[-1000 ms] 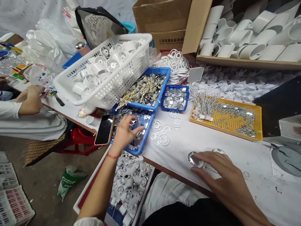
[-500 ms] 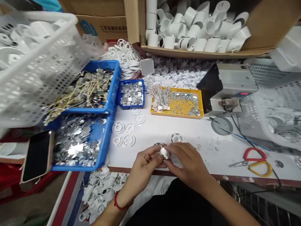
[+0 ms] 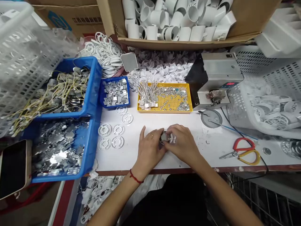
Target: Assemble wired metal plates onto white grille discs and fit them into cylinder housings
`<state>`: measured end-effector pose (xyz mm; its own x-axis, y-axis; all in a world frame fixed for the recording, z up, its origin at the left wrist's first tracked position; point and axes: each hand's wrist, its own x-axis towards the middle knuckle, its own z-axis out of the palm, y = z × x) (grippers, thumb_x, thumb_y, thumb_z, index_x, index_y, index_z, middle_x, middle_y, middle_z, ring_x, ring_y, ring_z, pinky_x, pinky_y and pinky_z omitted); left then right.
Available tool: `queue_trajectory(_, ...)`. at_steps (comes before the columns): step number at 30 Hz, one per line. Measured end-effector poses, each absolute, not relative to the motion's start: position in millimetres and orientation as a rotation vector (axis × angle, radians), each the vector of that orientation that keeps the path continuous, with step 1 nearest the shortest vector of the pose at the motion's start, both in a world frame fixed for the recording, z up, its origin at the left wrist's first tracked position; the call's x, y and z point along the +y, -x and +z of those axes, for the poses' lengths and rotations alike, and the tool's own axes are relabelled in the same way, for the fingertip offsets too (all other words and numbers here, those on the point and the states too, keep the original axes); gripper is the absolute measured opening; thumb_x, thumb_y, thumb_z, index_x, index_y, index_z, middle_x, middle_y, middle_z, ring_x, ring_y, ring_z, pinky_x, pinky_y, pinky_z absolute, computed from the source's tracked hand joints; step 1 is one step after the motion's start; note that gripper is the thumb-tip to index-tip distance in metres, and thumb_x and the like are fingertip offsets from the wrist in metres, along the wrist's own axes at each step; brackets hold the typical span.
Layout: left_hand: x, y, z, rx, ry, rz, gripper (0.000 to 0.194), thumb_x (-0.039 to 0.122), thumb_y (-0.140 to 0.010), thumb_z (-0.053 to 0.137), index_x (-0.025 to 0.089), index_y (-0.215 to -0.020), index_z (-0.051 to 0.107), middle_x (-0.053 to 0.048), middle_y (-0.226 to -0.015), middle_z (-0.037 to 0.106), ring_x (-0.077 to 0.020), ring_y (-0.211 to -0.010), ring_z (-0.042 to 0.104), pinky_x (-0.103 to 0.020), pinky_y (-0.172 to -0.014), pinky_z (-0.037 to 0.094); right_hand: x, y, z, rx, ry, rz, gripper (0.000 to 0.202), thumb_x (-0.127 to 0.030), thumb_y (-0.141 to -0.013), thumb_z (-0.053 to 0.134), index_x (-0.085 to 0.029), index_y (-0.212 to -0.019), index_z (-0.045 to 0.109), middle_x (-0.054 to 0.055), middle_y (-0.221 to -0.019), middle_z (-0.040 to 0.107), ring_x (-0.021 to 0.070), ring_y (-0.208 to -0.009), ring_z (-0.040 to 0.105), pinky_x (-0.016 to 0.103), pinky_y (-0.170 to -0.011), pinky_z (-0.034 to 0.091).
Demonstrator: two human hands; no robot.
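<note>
Both hands meet over the white tabletop, in front of the yellow tray. Between them is a small round part with a dark, shiny middle and a thin rim. My left hand grips its left side between thumb and fingers, one finger sticking out. My right hand, fingers curled, pinches a small white plastic piece at the round part's right side. The fingers hide much of both pieces, and I cannot tell whether they are joined. Several flat clear plastic rings lie left of my hands.
Blue trays of metal pieces and wired discs stand left, beside a phone. Red-and-yellow-handled cutters, a grey round dish and a grey machine are right. A carton of white tubes stands behind.
My hands have moved from the table's front edge, with the small white piece, to the round part on the table. My left hand now grips that part. The view has shifted right.
</note>
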<state>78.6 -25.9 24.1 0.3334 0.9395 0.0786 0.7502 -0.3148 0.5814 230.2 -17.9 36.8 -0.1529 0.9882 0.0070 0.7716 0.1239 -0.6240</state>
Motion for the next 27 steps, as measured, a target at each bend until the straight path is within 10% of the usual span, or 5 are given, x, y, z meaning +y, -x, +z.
queue_trajectory(16, -24, -78, 20, 1.49, -2.209, 0.611, 0.041, 0.025, -0.077, 0.067, 0.019, -0.117, 0.057, 0.0, -0.096, 0.074, -0.0184, -0.081, 0.07, -0.049, -0.119, 0.018, -5, -229, 66, -2.319, 1.924, 0.741, 0.011, -0.016, -0.075, 0.063, -0.019, -0.085, 0.062, 0.003, -0.09, 0.065, 0.0149, -0.069, 0.056, 0.028, -0.057, 0.027)
queue_trajectory(27, -24, -77, 19, 1.448, -2.24, 0.63, 0.041, 0.033, -0.079, 0.069, 0.021, -0.113, 0.049, 0.001, -0.094, 0.073, -0.0162, -0.073, 0.07, -0.048, -0.119, 0.025, -7, -245, 49, -2.068, 1.734, 0.994, 0.008, -0.017, -0.073, 0.069, -0.02, -0.08, 0.067, 0.002, -0.095, 0.068, 0.0164, -0.081, 0.062, 0.027, -0.067, 0.04)
